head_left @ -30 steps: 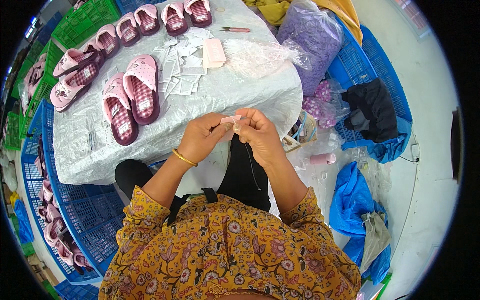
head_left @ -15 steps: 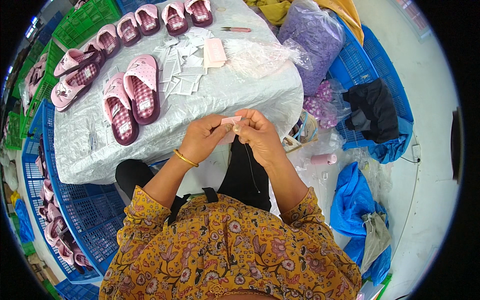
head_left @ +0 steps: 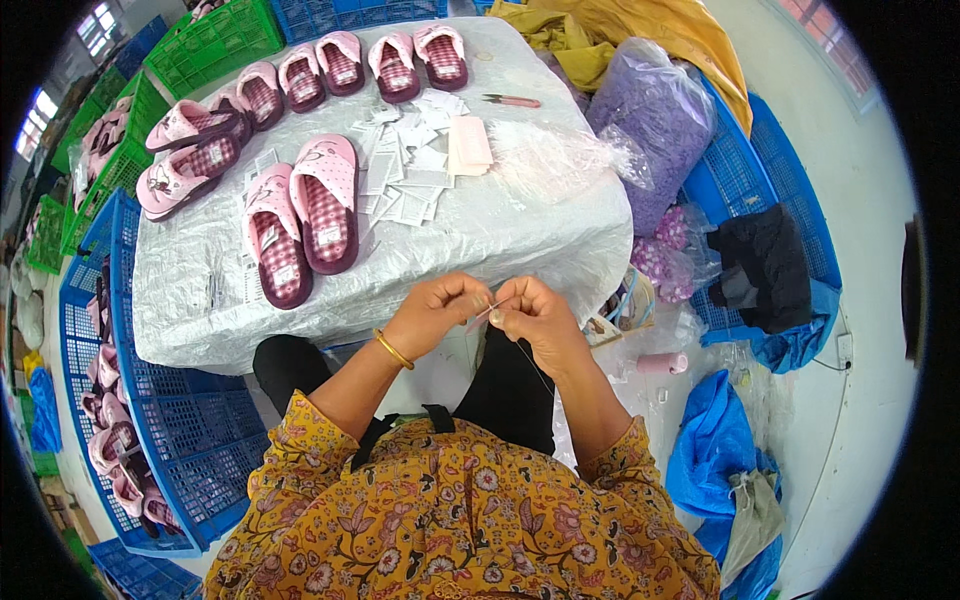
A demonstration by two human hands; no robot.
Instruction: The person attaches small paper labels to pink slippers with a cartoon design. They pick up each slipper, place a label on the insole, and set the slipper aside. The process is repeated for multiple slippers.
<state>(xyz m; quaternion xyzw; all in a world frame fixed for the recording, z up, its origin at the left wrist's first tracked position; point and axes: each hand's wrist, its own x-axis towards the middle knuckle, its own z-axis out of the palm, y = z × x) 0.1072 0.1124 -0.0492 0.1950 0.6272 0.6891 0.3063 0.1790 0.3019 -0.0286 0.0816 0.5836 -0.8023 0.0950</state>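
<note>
Left hand (head_left: 428,318) is pinching a pink tag (head_left: 479,320) just beside the right hand (head_left: 545,322), which is gripping a string (head_left: 529,360) trailing below; stringing is apparently proceeding, probably calling for a gentle pull next.

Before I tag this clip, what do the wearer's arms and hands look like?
Left sleeve and right sleeve: mustard-yellow cloth, floral print with dark red, pale and black parts, ending near the elbows. Left hand: ungloved, thin gold-coloured bangle at the wrist. Right hand: ungloved, no bangle. Rings: none that I can make out.
</note>
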